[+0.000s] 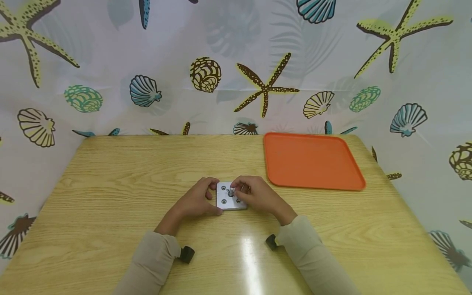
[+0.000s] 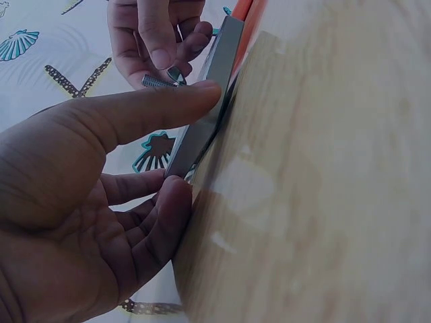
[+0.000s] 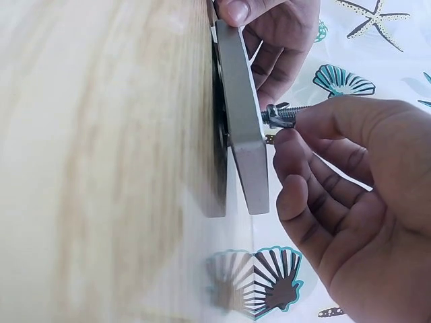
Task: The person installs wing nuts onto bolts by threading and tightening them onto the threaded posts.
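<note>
A square silver metal plate [image 1: 222, 196] with countersunk holes near its corners lies on the table in front of me. From its middle stands a threaded bolt [image 2: 153, 81], and a wing nut [image 3: 280, 116] sits on that bolt close to the plate's face. My left hand [image 1: 197, 200] grips the plate by its left side, thumb along the near edge and fingers at the far left corner. Thumb and index finger of my right hand [image 1: 259, 196] pinch the wing nut, while the other fingers curl loosely below. The plate's underside is mostly hidden.
An orange tray [image 1: 313, 186] lies at the back right of the wooden table [image 1: 129, 176]. A white curtain [image 1: 166, 45] printed with shells and starfish hangs behind the table and along its sides.
</note>
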The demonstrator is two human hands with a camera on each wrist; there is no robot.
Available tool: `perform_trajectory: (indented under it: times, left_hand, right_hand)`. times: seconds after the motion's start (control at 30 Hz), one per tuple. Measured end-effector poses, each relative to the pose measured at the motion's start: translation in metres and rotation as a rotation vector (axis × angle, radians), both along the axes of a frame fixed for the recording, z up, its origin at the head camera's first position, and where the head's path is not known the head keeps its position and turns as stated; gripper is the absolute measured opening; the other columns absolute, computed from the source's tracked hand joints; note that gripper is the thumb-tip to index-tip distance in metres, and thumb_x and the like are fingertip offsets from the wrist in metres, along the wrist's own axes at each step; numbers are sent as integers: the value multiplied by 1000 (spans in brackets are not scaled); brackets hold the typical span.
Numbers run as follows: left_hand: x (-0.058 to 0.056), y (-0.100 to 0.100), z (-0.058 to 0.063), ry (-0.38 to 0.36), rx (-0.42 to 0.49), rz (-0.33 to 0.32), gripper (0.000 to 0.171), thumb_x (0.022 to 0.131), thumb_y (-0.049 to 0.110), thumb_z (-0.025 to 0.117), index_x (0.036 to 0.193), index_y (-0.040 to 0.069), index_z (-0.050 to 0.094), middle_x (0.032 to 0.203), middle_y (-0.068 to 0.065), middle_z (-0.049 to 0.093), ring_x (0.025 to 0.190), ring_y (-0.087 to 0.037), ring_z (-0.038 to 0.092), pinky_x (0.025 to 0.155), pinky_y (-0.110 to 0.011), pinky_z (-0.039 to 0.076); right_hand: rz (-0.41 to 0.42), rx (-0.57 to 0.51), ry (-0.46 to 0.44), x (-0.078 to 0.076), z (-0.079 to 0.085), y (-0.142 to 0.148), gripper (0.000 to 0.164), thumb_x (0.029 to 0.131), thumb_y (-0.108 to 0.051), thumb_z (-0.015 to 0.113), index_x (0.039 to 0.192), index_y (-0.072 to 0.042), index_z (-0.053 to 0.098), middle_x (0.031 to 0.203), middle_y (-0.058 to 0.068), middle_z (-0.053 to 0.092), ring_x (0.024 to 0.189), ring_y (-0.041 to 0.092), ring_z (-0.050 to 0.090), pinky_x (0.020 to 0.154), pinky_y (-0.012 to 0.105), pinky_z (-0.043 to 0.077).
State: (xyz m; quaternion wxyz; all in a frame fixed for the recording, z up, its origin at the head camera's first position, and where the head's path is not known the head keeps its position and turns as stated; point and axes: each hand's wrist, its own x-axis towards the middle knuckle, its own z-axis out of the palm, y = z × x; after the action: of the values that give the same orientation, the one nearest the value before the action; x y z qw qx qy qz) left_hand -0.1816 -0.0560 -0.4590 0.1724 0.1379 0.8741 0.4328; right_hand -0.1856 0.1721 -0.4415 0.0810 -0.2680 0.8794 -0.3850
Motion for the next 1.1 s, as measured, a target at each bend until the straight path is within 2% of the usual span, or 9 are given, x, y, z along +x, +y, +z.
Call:
perform_trajectory:
  times: [0.53,0.7,0.9,1.1]
  left_hand:
    - [0,0,1,-1,-4,0,85,72,17,91,143,7,46,124,-6,51,101,-18,52,86,-32,45]
    - [0,0,0,1,-5,0,85,72,18,91,143,8,46,124,-5,51,102,-18,51,86,-32,45]
    - [0,1,0,2,-8,3,85,72,18,91,143,8,46,123,-5,51,101,-18,51,85,-32,44]
    - [-1,1,-2,3,-11,5,85,72,19,91,143,9,46,122,-4,50,101,-18,50,84,-31,43]
  right_hand:
    - [46,18,-33,-1,2,-3,25,95,-8,62,119,-6,68,89,6,67,72,7,55,65,20,48]
    - [43,28,0,0,2,-2,22,95,-9,63,116,-5,68,90,6,67,74,7,56,67,20,48]
    - [10,16,51,1,1,0,14,95,-11,65,107,-7,69,101,8,64,81,9,58,72,21,49]
    - [0,4,28,0,1,0,10,95,-10,65,104,-6,69,99,8,68,79,10,59,69,21,51]
